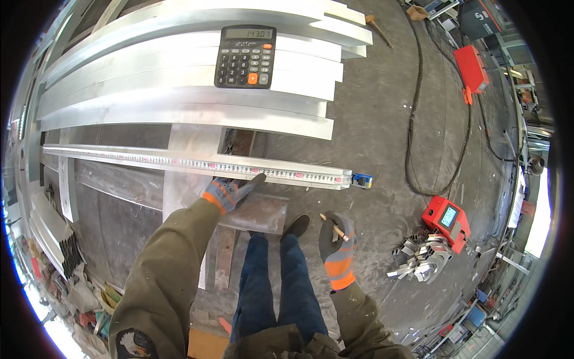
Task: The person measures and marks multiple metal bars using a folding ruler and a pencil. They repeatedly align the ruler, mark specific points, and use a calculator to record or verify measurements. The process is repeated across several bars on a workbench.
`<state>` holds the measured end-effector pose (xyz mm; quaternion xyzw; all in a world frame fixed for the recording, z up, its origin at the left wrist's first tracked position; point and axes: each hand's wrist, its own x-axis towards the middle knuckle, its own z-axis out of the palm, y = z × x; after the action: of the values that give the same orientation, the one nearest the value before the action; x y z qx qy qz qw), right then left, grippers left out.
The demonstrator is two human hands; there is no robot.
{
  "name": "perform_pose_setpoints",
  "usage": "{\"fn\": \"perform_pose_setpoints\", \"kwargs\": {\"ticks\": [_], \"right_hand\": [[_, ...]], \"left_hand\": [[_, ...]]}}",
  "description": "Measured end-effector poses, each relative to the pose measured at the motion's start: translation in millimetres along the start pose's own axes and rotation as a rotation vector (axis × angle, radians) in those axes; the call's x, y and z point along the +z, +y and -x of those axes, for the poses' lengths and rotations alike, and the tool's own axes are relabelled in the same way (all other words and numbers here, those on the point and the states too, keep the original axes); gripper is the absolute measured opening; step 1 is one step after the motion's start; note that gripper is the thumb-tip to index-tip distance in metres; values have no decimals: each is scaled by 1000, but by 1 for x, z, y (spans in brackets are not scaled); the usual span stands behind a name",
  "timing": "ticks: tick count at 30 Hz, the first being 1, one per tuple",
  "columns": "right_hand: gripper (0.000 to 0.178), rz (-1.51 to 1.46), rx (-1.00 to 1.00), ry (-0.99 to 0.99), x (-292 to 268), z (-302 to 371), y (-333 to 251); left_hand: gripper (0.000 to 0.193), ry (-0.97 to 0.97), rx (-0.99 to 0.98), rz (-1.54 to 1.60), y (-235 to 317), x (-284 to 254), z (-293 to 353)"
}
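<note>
A long silver metal bar lies crosswise in front of me. Along its near side a white tape measure blade is stretched out, with its blue case hanging at the bar's right end. My left hand, in a grey and orange glove, rests against the bar's near edge. Its stretched forefinger touches the tape near the middle; the other fingers are partly hidden. Off to the right of my legs, my right hand, gloved alike, is closed around a pencil, apart from the bar.
Several silver metal profiles lie side by side beyond the bar, with a black calculator on top. To the right stand a red machine with a screen, metal offcuts, a red box, a black cable and a hammer.
</note>
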<state>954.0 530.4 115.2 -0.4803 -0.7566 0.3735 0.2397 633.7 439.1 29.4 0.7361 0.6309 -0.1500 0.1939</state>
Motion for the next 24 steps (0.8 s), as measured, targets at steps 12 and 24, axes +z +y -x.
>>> {"fn": "perform_pose_setpoints", "kwargs": {"ticks": [12, 24], "right_hand": [[48, 296, 53, 171, -62, -19, 35], [58, 643, 64, -916, -43, -186, 112]], "left_hand": [[92, -39, -132, 345, 13, 13, -5], [58, 896, -848, 1135, 144, -43, -31]]}}
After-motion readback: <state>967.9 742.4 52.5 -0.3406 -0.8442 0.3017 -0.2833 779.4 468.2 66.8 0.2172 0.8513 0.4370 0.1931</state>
